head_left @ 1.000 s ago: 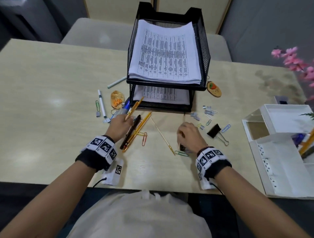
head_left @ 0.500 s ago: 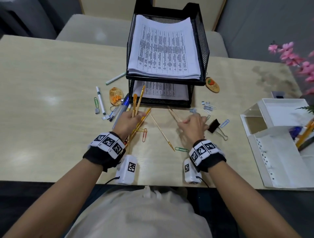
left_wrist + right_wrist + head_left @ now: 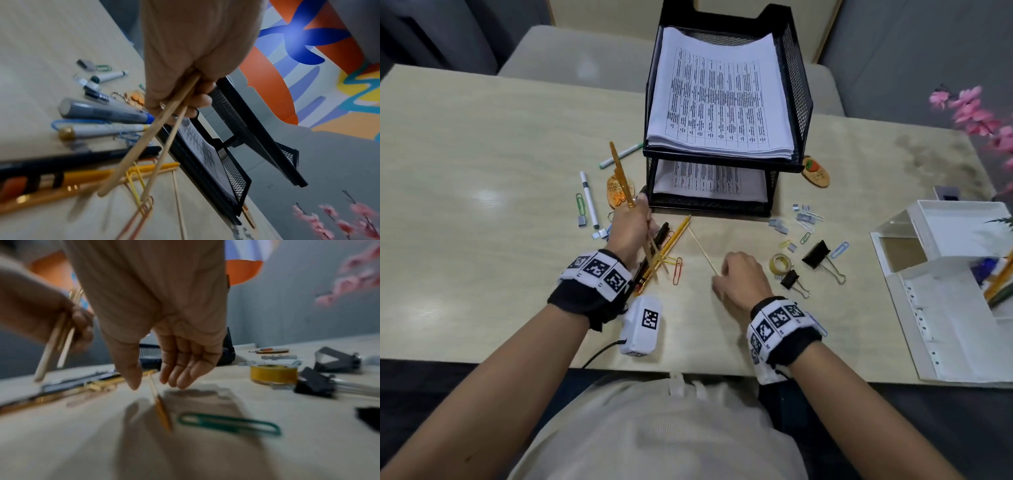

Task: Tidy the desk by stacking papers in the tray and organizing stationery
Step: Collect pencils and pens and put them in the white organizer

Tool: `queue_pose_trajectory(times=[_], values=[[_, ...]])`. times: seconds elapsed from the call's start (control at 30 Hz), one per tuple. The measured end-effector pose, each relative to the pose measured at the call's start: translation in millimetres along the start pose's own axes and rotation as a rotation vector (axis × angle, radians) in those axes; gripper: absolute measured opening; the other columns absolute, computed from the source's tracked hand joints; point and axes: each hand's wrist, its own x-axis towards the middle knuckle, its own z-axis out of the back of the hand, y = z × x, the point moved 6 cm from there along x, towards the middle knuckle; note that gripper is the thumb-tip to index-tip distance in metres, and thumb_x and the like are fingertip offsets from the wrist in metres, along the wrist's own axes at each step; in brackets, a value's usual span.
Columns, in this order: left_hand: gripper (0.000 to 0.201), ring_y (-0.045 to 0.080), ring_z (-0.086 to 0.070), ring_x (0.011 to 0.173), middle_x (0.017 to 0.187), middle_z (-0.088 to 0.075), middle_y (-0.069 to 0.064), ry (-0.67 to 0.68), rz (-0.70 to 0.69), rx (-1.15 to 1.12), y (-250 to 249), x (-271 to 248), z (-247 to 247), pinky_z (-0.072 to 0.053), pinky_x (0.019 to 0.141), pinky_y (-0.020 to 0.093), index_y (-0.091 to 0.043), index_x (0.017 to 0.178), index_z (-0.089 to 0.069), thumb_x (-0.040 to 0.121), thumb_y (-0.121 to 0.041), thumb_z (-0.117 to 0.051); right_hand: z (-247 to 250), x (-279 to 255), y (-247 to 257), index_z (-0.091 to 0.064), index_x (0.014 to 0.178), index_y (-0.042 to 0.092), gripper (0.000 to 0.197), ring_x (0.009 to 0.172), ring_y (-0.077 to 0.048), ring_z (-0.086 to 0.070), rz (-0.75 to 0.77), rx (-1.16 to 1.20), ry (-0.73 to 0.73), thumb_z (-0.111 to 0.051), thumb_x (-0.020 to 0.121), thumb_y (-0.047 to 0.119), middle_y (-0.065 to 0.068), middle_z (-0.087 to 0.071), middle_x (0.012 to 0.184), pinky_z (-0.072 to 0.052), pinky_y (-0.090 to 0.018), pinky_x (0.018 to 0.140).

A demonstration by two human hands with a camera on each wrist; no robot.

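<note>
My left hand [image 3: 635, 222] is raised off the desk and grips a few thin wooden paintbrushes [image 3: 621, 174], orange tips up; the left wrist view shows two handles [image 3: 162, 129] running through its curled fingers. My right hand [image 3: 726, 274] hovers low over the desk with relaxed fingers [image 3: 185, 369] and holds nothing. Just below it lies one thin brush [image 3: 700, 248], also seen under the fingertips as a blurred brush [image 3: 161, 407]. The black mesh tray [image 3: 796, 102] at the back holds stacked printed papers [image 3: 719, 99] on both tiers.
Pens, pencils [image 3: 674, 236] and markers [image 3: 107, 112] lie by the left hand. Paper clips [image 3: 228, 423], a tape roll [image 3: 780, 263] and binder clips [image 3: 816, 253] are scattered to the right. A white organizer [image 3: 945, 308] stands at the right edge, pink flowers [image 3: 976, 113] behind it.
The brush my right hand held half a second ago is out of it; that hand has dropped back over the thin brush on the desk. My left hand has lifted with its brushes.
</note>
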Motion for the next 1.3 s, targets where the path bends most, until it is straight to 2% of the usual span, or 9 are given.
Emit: queue_pose_trajectory(times=[0.1, 0.23, 0.37, 0.43, 0.53, 0.63, 0.83, 1.0, 1.3], values=[[0.043, 0.008, -0.04, 0.044, 0.058, -0.039, -0.001, 0.015, -0.084, 0.16, -4.9, -1.0, 4.6, -0.038, 0.048, 0.02, -0.017, 0.065, -0.044, 0.1, -0.037, -0.03, -7.6, -0.5, -6.7, -0.059, 0.094, -0.003, 0.019, 0.096, -0.035, -0.056, -0.005, -0.144, 0.017, -0.054, 0.082, 0.012, -0.021, -0.06, 0.104, -0.04, -0.034, 0.073], [0.038, 0.01, -0.047, 0.066, 0.072, -0.049, -0.003, 0.074, -0.24, 0.422, -6.8, -6.5, -0.5, -0.041, 0.067, 0.026, -0.01, 0.091, -0.064, 0.1, -0.031, -0.033, 11.4, -4.6, -1.8, -0.057, 0.088, 0.002, 0.013, 0.081, -0.029, -0.056, 0.007, -0.12, -0.025, -0.057, 0.083, 0.013, -0.014, -0.062, 0.089, -0.035, -0.029, 0.063], [0.038, 0.006, -0.052, 0.104, 0.117, -0.058, 0.006, 0.239, -0.377, 0.525, -11.4, -20.5, -22.0, -0.04, 0.085, 0.015, -0.005, 0.117, -0.063, 0.101, -0.024, -0.034, 59.5, -15.5, 33.3, -0.058, 0.082, 0.012, 0.001, 0.067, -0.018, -0.051, 0.189, 0.074, -0.106, -0.058, 0.083, 0.011, -0.002, -0.057, 0.073, -0.035, -0.025, 0.057], [0.035, 0.007, -0.047, 0.11, 0.12, -0.055, 0.002, 0.331, -0.445, 0.516, -17.4, -29.6, -33.6, -0.035, 0.077, -0.001, -0.006, 0.122, -0.059, 0.1, -0.018, -0.034, 83.4, -15.6, 56.6, -0.059, 0.074, 0.018, 0.011, 0.065, -0.013, -0.052, 0.279, 0.226, -0.14, -0.062, 0.078, 0.009, 0.001, -0.058, 0.068, -0.038, -0.021, 0.059], [0.03, 0.008, -0.055, 0.082, 0.08, -0.057, -0.005, 0.4, -0.454, 0.44, -20.3, -32.8, -37.8, -0.042, 0.075, 0.013, -0.013, 0.088, -0.062, 0.1, -0.015, -0.034, 98.0, -1.7, 78.0, -0.061, 0.076, 0.016, 0.011, 0.062, -0.01, -0.055, 0.311, 0.466, -0.1, -0.065, 0.079, 0.006, 0.001, -0.061, 0.066, -0.042, -0.008, 0.055], [0.039, 0.006, -0.045, 0.057, 0.063, -0.042, -0.003, 0.231, -0.392, 0.433, -18.7, -22.2, -11.8, -0.036, 0.059, 0.026, -0.019, 0.063, -0.041, 0.101, -0.025, -0.031, 91.0, 19.4, 77.0, -0.056, 0.077, 0.018, 0.019, 0.068, -0.017, -0.06, 0.248, 0.671, -0.12, -0.061, 0.079, 0.0, -0.009, -0.064, 0.072, -0.052, -0.025, 0.071], [0.035, 0.017, -0.049, 0.071, 0.07, -0.048, -0.001, -0.057, -0.273, 0.507, -13.1, -11.3, 46.9, -0.036, 0.064, 0.026, -0.015, 0.07, -0.046, 0.098, -0.036, -0.041, -1.1, 17.5, 97.4, -0.068, 0.089, 0.009, 0.016, 0.094, -0.024, -0.057, 0.561, -0.042, 0.086, -0.053, 0.084, 0.007, -0.008, -0.067, 0.093, -0.043, -0.038, 0.09], [0.042, 0.018, -0.04, 0.052, 0.058, -0.042, 0.003, -0.133, -0.107, 0.46, 5.5, -2.1, 61.5, -0.032, 0.053, 0.027, -0.016, 0.058, -0.04, 0.095, -0.035, -0.044, -43.1, 18.6, 101.9, -0.066, 0.1, 0.017, 0.019, 0.11, -0.022, -0.048, 0.781, -0.408, 0.136, -0.052, 0.088, 0.016, -0.001, -0.062, 0.11, -0.03, -0.04, 0.094], [0.046, 0.02, -0.049, 0.063, 0.066, -0.051, 0.007, -0.002, -0.229, 0.514, -11.3, -14.6, 34.9, -0.037, 0.064, 0.029, -0.015, 0.063, -0.053, 0.099, -0.034, -0.031, -39.6, -0.8, 103.0, -0.066, 0.07, 0.022, 0.014, 0.086, -0.021, -0.054, 1.041, -0.676, -0.07, -0.077, 0.062, 0.025, 0.005, -0.061, 0.078, -0.045, -0.046, 0.081]])
